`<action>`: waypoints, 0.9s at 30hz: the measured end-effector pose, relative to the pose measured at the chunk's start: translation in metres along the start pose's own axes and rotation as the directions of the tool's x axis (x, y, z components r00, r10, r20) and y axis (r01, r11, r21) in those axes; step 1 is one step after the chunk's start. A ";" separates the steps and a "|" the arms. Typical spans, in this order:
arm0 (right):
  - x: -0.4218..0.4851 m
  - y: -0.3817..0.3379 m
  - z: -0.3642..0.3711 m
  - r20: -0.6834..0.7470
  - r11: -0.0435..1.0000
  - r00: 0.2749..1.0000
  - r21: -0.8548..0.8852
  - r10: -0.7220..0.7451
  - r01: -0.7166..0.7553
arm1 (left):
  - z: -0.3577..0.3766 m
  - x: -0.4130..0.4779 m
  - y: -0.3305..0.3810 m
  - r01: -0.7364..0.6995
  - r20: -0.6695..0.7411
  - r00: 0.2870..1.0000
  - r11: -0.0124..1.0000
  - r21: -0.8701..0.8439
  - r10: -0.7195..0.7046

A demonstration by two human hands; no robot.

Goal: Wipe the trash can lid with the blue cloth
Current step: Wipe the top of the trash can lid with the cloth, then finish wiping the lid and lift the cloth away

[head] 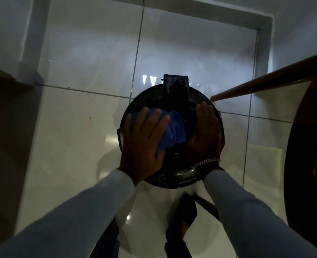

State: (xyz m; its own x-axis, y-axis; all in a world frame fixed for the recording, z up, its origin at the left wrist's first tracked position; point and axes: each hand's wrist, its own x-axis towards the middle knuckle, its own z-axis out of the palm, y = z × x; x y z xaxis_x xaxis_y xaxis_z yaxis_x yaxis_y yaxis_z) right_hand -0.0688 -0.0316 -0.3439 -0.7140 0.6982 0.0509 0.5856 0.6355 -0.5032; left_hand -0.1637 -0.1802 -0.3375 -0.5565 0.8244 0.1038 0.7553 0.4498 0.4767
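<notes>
Frame centre: round, glossy black bin [174, 164] on pale polished tiles [79, 146]. Left hand [144, 144] (fingers straight and spread) presses a soft, crumpled blue cloth [175, 129] onto its top. Right hand [206, 136] lies flat on the top's right side, holding nothing

Blue cloth [174, 131] crumpled, lying on glossy round black lid [141, 101], near centre.

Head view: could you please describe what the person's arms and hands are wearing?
A long pale grey-white left sleeve and matching right sleeve reach the wrists. A silver chain-link bracelet circles the right wrist. The left hand and right hand are ungloved.
</notes>
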 end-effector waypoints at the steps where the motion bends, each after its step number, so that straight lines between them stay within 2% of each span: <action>1: 0.000 0.000 0.001 -0.007 1.000 1.000 -0.003 -0.003 0.002 | 0.008 -0.018 0.007 -0.055 0.003 0.998 0.998 0.028 0.055; 3: 0.001 0.002 0.004 -0.030 1.000 1.000 0.001 0.001 -0.001 | 0.022 -0.050 0.016 -0.166 0.005 0.986 0.985 0.048 0.166; 6: 0.000 0.008 0.007 -0.054 1.000 0.998 0.008 -0.017 0.017 | 0.034 -0.068 0.014 -0.232 -0.025 0.972 0.970 0.071 0.234; 10: 0.004 0.003 -0.002 0.028 0.998 1.000 0.061 -0.001 -0.001 | 0.008 -0.059 -0.005 -0.369 0.136 0.925 0.925 0.091 0.355; 12: 0.003 -0.008 -0.022 0.140 0.990 0.989 0.129 0.038 -0.056 | -0.023 -0.052 -0.001 -0.303 0.142 0.943 0.953 -0.012 0.302; 14: -0.006 -0.030 -0.048 0.207 0.939 0.966 0.273 0.154 -0.208 | -0.052 -0.044 0.016 -0.145 0.118 0.979 0.976 -0.162 0.165; 16: -0.021 -0.062 -0.089 0.224 0.751 0.911 0.515 0.347 -0.413 | -0.080 -0.032 0.047 -0.063 0.091 0.992 0.958 -0.280 0.091; 18: -0.033 -0.091 -0.138 0.366 0.428 0.801 0.700 0.474 -0.572 | -0.109 -0.017 0.088 -0.066 0.081 0.991 0.925 -0.375 0.104; 19: -0.039 -0.101 -0.162 0.461 0.240 0.743 0.747 0.485 -0.621 | -0.123 -0.010 0.110 -0.083 0.087 0.988 0.908 -0.410 0.130; 20: -0.044 -0.106 -0.189 0.529 0.098 0.699 0.760 0.482 -0.643 | -0.138 -0.004 0.132 -0.109 0.104 0.980 0.894 -0.435 0.170; 21: -0.050 -0.107 -0.217 0.548 0.021 0.685 0.773 0.481 -0.634 | -0.153 -0.002 0.154 -0.138 0.121 0.969 0.880 -0.455 0.215; 24: -0.059 -0.095 -0.297 0.463 0.010 0.702 0.831 0.541 -0.556 | -0.188 0.006 0.215 -0.139 0.248 0.916 0.827 -0.544 0.316; 27: -0.064 -0.065 -0.353 0.444 -0.046 0.654 0.846 0.612 -0.531 | -0.204 0.030 0.274 0.005 0.374 0.869 0.749 -0.662 0.325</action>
State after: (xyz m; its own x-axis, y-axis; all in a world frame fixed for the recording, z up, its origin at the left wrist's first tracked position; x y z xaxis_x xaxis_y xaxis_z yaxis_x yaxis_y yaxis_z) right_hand 0.0738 -0.0014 -0.0102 -0.2791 0.6995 -0.6579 0.0273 -0.6790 -0.7336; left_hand -0.0437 -0.1025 -0.0252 -0.1084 0.9907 -0.0818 0.3337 0.1138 0.9358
